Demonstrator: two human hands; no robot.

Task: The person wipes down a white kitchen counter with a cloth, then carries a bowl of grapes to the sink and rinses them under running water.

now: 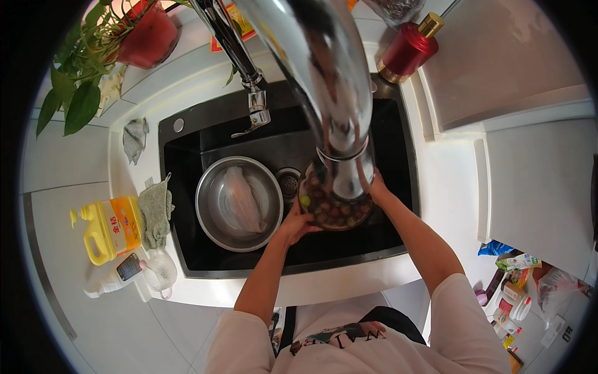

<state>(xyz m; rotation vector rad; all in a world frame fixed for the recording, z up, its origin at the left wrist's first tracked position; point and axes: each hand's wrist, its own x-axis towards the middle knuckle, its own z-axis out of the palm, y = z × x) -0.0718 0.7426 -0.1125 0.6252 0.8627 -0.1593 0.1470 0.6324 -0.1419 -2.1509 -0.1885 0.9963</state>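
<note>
Both my hands are on a glass bowl [338,226] of grapes in the right part of the black sink [289,269]. My left hand [299,223] grips its lower left rim. My right hand [377,188] is at its right side, partly hidden behind the chrome faucet spout [343,159], which hangs over the bowl. The grapes [327,212] are mostly dark reddish, with one bright green one at the left. Left of the bowl, a steel basin [200,219] stands in the sink with a pale fish fillet [243,198] lying in it.
A drain [288,181] lies between basin and bowl. On the left are a grey-green cloth [155,212], a yellow detergent jug [114,229], a white bottle [117,276] and a mesh scrubber [160,271]. A red bottle [409,49] stands behind the sink, a potted plant [147,39] at the back left.
</note>
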